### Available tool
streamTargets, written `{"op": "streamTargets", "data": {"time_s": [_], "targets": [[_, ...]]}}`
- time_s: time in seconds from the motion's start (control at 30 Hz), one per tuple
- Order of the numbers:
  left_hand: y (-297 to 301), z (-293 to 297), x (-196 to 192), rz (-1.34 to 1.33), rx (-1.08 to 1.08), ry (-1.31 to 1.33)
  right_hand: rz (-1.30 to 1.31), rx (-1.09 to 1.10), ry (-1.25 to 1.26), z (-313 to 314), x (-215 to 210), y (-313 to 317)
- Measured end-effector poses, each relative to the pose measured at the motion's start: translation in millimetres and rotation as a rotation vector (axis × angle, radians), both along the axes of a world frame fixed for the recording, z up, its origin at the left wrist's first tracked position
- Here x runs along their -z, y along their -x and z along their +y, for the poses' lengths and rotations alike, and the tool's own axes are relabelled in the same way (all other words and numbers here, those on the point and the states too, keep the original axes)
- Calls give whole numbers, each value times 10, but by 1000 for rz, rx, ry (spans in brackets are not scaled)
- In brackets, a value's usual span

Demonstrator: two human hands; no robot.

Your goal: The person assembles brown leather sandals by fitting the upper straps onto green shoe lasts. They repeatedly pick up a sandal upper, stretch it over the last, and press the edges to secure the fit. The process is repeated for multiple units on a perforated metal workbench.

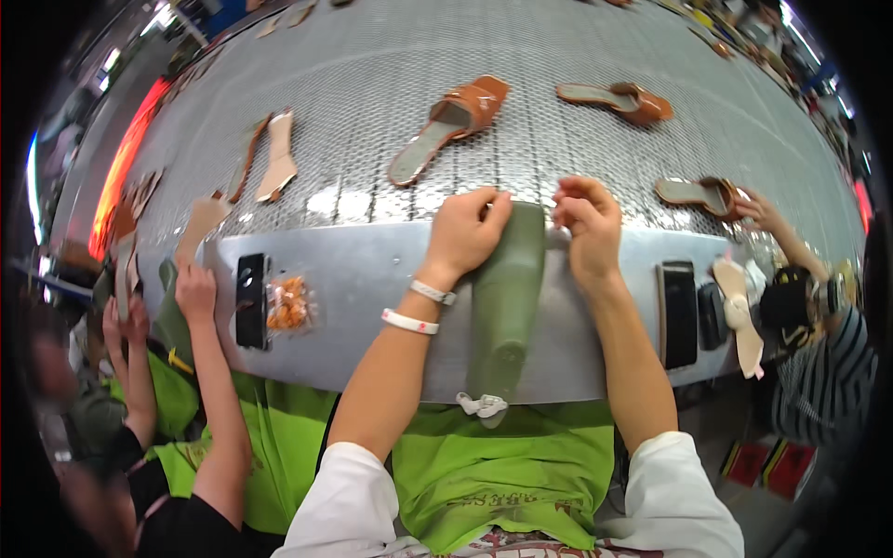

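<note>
A green shoe last (507, 298) lies lengthwise in front of me on the metal table edge, its narrow end away from me. My left hand (468, 234) is closed at the far left side of the last, thumb and curled fingers against it. Just off its right side, my right hand (590, 223) is raised with its fingers bent in; whatever they pinch, if anything, is too small to make out. A white tied strip (482, 405) hangs at the last's near end. Beyond my hands, a brown slide sandal (451, 130) rests on the textured metal belt.
More brown sandals (621, 100) and pale insoles (277, 158) lie on the belt (363, 84). A black phone (251, 299) and a bag of orange pieces (290, 303) are left; another phone (677, 314) is right. Co-workers' hands (195, 290) work at both sides.
</note>
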State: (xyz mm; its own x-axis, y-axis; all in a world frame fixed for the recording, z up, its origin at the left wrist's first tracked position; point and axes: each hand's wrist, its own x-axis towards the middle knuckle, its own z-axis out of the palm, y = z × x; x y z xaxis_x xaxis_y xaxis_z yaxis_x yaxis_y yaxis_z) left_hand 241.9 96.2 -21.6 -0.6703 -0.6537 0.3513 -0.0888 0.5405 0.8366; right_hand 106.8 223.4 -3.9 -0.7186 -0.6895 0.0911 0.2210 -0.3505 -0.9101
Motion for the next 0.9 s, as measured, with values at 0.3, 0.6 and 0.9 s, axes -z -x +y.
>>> {"op": "streamTargets", "data": {"time_s": [0.3,0.6,0.9], "targets": [[-134,93,-269,737,531,-790,-346,-512,555,36,-28,-63],[-251,88,-282,764,884,-1018,-257,-601,584,-54,-56,-329],[-320,30,-260,764,915,-1062,-207,-609,580,-101,-78,-416]]}}
